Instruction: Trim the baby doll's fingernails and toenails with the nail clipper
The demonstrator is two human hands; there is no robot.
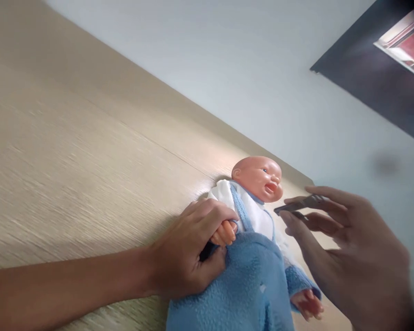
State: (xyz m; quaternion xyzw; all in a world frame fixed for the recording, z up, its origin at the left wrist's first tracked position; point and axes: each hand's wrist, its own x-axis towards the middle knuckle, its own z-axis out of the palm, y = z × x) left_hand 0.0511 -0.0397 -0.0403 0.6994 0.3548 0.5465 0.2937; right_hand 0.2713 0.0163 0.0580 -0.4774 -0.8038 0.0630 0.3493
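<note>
A baby doll [255, 184] in a white top and blue fleece overalls lies on its back on the wooden surface, its head toward the far edge. My left hand [196, 243] is closed around one of the doll's arms near the wrist, and the doll's small fingers [226, 232] stick out of my grip. Between the thumb and fingers of my right hand [352, 248] is a small metal nail clipper [298, 207]. It is held in the air beside the doll's chin and chest, apart from the doll. The doll's other hand [307, 303] lies free, below my right hand.
The light wooden tabletop [89, 161] stretches to the left, with a thin seam across it. Beyond its edge is a pale wall [210, 55]. At the upper right, a dark panel [372, 69] surrounds a bright barred window [410, 46].
</note>
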